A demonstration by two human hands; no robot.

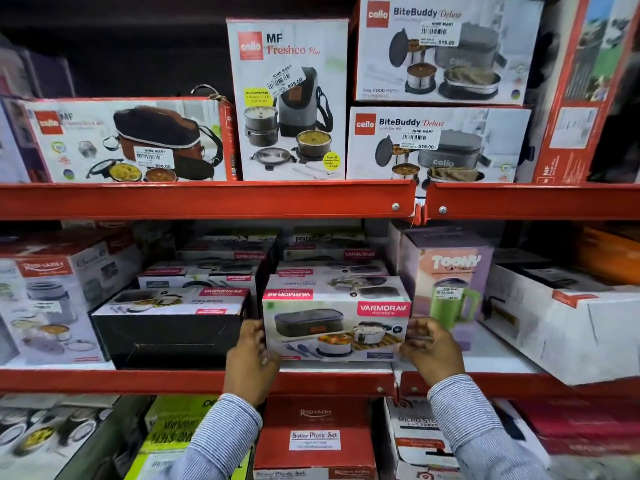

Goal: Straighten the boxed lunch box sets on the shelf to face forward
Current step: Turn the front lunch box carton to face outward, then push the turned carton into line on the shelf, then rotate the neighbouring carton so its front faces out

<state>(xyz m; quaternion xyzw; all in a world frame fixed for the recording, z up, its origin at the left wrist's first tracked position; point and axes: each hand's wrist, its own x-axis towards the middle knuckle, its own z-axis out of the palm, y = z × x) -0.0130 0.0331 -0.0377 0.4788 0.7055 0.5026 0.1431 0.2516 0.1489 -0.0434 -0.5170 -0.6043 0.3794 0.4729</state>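
Observation:
A white Varmora lunch box set box point(336, 327) stands at the front of the middle shelf, its picture side facing me. My left hand point(251, 358) grips its left edge and my right hand point(431, 348) grips its right edge. Left of it sits another Varmora box point(169, 327) turned with a plain black side forward. More Varmora boxes point(221, 271) are stacked behind both. On the upper shelf, Cello lunch box sets face forward: a wide one point(124, 140), a tall MF Freshco box point(291, 98) and two stacked BiteBuddy boxes point(440, 98).
Red metal shelf rails point(207, 200) cross the view. A Rishabh box point(45, 299) stands at middle left, a purple Toony tumbler box point(450, 289) and a slanted white box point(568, 317) at right. Below are a red Rishabh picnic set box point(313, 434) and other cartons.

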